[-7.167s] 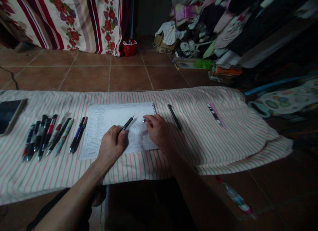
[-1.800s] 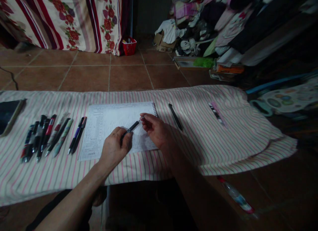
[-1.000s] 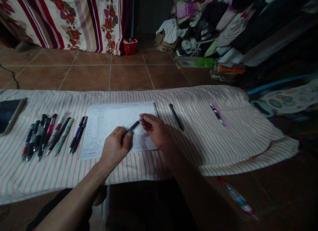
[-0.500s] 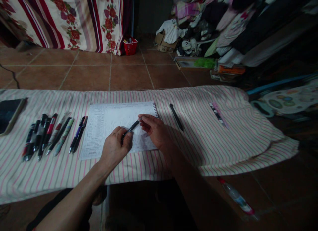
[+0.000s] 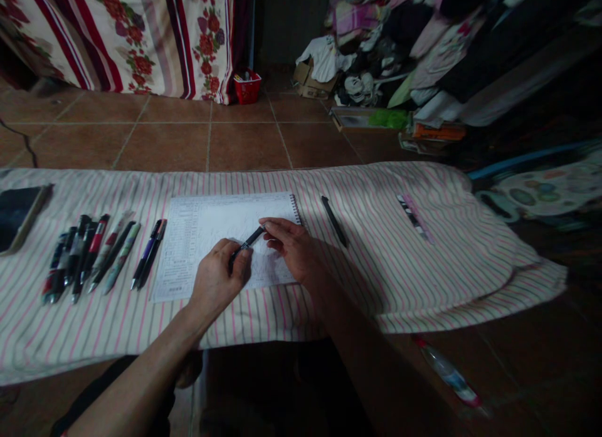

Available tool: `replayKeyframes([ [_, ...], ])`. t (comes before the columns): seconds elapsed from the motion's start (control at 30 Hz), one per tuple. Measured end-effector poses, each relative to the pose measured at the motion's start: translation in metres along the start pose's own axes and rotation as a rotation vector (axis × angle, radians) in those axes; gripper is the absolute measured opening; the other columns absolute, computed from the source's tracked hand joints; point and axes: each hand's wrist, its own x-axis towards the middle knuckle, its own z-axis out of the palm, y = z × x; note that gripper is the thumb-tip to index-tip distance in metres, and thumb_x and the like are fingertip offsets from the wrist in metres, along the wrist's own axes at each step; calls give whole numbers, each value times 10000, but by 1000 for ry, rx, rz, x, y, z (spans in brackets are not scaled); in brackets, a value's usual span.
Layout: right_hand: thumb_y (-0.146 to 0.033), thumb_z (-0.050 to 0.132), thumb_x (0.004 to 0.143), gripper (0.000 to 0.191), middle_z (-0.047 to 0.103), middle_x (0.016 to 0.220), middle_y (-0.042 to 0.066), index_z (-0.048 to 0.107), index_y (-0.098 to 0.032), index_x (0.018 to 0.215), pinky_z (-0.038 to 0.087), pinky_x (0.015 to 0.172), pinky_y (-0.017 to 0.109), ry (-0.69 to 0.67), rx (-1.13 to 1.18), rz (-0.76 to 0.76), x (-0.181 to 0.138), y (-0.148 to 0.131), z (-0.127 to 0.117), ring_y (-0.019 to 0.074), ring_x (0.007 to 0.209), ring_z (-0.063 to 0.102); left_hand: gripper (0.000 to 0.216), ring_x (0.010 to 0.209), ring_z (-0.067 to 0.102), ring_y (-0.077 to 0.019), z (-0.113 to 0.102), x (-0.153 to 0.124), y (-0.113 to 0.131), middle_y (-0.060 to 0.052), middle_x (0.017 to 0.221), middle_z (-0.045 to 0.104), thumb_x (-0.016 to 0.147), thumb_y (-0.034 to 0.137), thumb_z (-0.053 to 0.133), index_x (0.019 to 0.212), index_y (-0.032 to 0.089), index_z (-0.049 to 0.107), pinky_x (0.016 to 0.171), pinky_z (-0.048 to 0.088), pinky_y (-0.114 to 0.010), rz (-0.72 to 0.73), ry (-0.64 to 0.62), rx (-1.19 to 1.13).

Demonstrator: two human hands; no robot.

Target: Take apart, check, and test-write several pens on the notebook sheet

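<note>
A black pen (image 5: 254, 237) slants between my hands above a spiral-bound notebook (image 5: 226, 210), whose page is covered with print and faint marks. My left hand (image 5: 220, 269) is closed around the pen's lower left end. At the upper right end, the fingertips of my right hand (image 5: 292, 244) pinch the pen. A dark pen-shaped stick (image 5: 334, 221) lies just right of the notebook. To its left, a purple-and-black pen (image 5: 146, 255) and a black pen with a reddish end (image 5: 154, 257) lie side by side.
Several pens (image 5: 89, 255) lie bunched at left, near a dark tablet-like device (image 5: 19, 214). A pink-and-black packet (image 5: 414, 217) rests on the striped cloth (image 5: 376, 261) at right. On the floor are a plastic bottle (image 5: 449, 374), a red basket (image 5: 247, 89) and a cardboard box (image 5: 313, 83).
My right fingertips have shifted slightly left along the upper end of the pen. My left hand keeps its hold, and the other things lie as before.
</note>
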Motion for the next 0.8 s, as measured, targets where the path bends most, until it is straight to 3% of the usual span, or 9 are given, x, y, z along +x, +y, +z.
replayKeyframes([
  [0.8, -363, 753, 628, 248, 650, 683, -25, 725, -196, 809, 487, 595, 204, -22, -99, -46, -2, -2, -1, 71, 618, 562, 257, 811, 630, -196, -1, -1, -4, -65, 928, 640, 909, 321, 438, 919, 143, 623, 696, 507, -312, 75, 45, 141],
])
